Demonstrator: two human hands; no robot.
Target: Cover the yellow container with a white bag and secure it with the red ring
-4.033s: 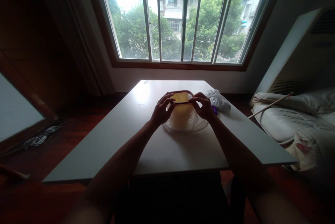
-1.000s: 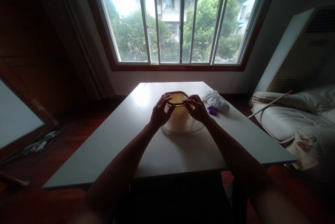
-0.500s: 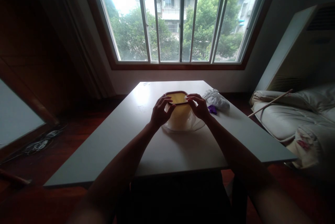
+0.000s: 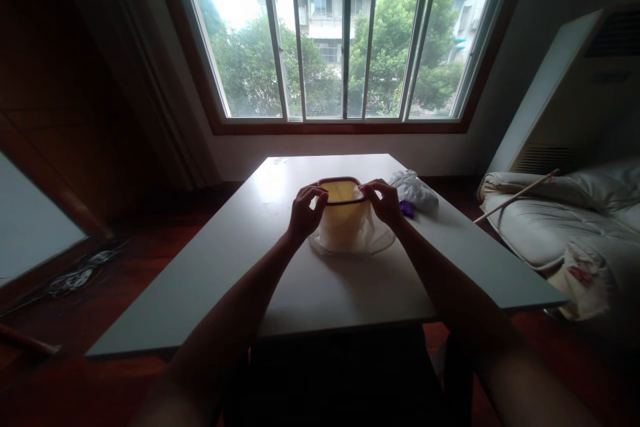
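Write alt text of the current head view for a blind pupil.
The left hand and right hand are at the brown rim of a yellow bin, translucent plastic around it, on a white table before a window.

No legible text — in this dimness.

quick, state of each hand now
Left hand: closed at the yellow container rim; what it grips can't be told.
Right hand: closed, apparently pinching the clear plastic bag.
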